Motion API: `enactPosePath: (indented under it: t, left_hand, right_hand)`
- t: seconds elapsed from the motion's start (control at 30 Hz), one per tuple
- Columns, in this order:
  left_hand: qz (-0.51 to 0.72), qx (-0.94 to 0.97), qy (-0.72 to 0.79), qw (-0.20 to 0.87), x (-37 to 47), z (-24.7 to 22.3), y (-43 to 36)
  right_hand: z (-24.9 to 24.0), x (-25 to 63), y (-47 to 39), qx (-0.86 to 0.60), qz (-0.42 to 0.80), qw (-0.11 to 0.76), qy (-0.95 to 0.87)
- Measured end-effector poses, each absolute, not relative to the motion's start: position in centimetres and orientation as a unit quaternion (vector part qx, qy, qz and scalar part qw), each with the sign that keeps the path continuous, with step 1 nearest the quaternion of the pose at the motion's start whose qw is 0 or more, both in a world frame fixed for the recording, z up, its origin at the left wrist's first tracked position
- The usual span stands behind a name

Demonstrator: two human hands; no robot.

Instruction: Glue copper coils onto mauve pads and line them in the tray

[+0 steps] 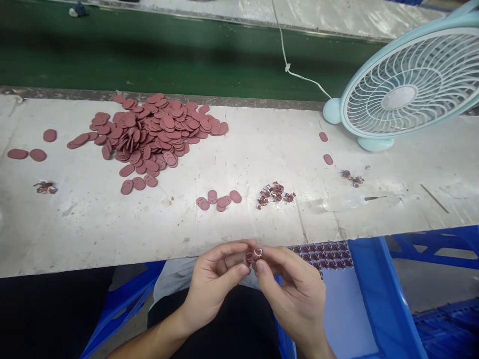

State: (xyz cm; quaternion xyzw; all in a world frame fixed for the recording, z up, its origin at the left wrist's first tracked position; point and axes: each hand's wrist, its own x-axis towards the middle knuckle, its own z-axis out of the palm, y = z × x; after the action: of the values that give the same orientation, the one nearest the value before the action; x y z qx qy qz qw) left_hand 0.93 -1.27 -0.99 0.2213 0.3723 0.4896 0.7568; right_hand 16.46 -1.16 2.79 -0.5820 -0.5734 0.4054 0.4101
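My left hand [215, 284] and my right hand [295, 289] meet fingertip to fingertip just off the table's front edge. The left thumb and fingers pinch a small reddish-brown oval disc [249, 257]. Between the right thumb and forefinger sits a small copper-wire coil piece [258, 253], touching or very close to the disc; whether the two are joined I cannot tell. On the table beyond them lie several loose oval discs [221, 201] and a small heap of coil pieces [276, 193].
A big pile of oval discs [157, 129] covers the table's left middle. A pale blue fan [400, 94] stands at the back right, near a clear dispensing bottle with a thin tip [344, 202]. Below, a blue crate [398, 299] holds rows of finished-looking coil pieces [325, 255].
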Motion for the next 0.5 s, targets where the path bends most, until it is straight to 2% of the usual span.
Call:
enactPosePath:
  t: [0.27,0.5]
  left_hand:
    - [0.484,0.237,0.409,0.737,0.87,-1.4,-1.42]
    - [0.489,0.264,0.416,0.72,0.84,-1.38,-1.47]
  right_hand:
    - [2.64,17.1,-0.11,-0.521,0.529,0.428,-0.515]
    - [2.4,17.0,-0.29,-0.526,0.527,0.427,-0.514]
